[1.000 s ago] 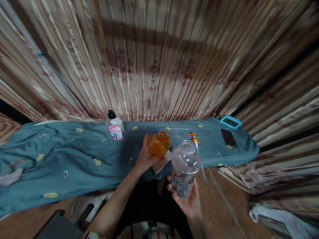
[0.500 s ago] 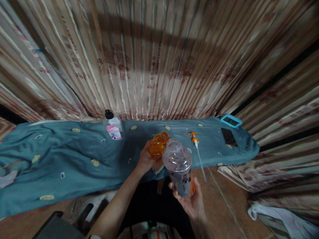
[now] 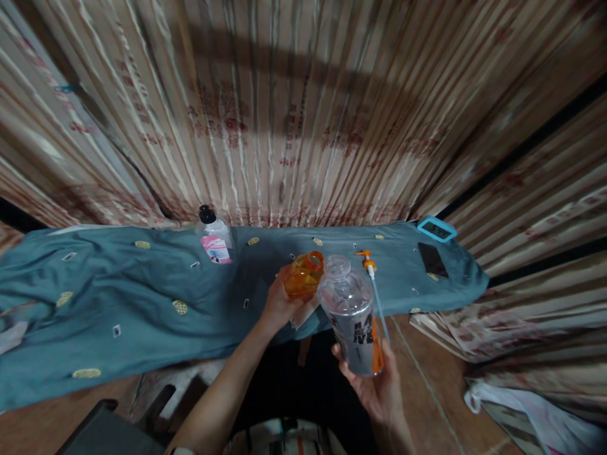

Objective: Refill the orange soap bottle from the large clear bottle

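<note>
Amber plastic, see-through, makes up the squat bottle [image 3: 301, 278] in the left hand [image 3: 279, 302], whose fingers wrap its side and base; its uncapped mouth tips toward the right, and I cannot tell how much liquid it holds. Just right of the amber bottle and nearer the wearer, the right hand [image 3: 372, 393] grips the lower part of a clear plastic bottle [image 3: 349, 313] printed with dark lettering and an orange band. This one is also open at the neck and leans slightly left; its contents cannot be made out, nor whether the two bottles touch. Well left of the amber bottle, a transparent bottle [image 3: 215, 243] with a black top and a pink-and-white label stands on the teal patterned cloth [image 3: 213, 309]. Right of the amber bottle lies an orange-headed pump dispenser [image 3: 368, 263], its long tube reaching past the cloth's near edge. Farther right are a dark phone [image 3: 432, 260] and a blue-framed digital clock [image 3: 437, 230].
</note>
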`<state>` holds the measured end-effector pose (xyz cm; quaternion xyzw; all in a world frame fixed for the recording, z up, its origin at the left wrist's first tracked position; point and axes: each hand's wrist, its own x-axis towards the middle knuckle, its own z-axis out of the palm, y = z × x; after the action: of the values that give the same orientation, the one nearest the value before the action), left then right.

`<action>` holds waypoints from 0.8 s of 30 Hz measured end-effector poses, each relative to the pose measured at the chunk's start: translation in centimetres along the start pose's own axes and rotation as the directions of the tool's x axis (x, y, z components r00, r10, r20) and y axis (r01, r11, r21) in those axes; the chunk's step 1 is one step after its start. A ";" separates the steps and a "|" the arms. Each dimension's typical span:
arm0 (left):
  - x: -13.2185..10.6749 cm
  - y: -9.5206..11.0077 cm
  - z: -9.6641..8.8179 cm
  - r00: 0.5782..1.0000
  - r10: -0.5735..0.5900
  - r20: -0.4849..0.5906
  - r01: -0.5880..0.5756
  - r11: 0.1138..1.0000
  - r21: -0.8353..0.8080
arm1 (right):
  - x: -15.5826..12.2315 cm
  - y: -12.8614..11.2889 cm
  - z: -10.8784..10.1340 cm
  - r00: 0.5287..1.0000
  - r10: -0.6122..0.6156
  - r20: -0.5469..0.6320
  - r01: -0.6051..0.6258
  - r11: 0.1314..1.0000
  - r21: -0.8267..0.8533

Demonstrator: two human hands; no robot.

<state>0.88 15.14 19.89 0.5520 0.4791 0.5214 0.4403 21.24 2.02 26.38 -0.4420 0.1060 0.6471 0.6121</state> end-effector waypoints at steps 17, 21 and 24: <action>-0.3 0.8 0.1 1.000 -0.017 -0.004 0.018 0.999 0.033 | -1.1 -0.4 -1.6 1.000 0.011 -0.005 -0.011 0.999 -0.033; -0.2 0.7 0.1 0.999 -0.033 -0.001 0.033 0.999 0.042 | -1.3 -0.6 -1.6 1.000 -0.008 -0.007 0.008 0.998 -0.069; -0.1 0.6 0.2 0.999 -0.037 -0.023 0.039 0.998 0.054 | -1.6 -0.6 -1.3 1.000 -0.007 -0.010 0.006 0.997 -0.079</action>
<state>1.12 14.97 20.48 0.5489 0.5081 0.5057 0.4299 22.16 0.18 26.97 -0.4698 0.0820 0.6464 0.5956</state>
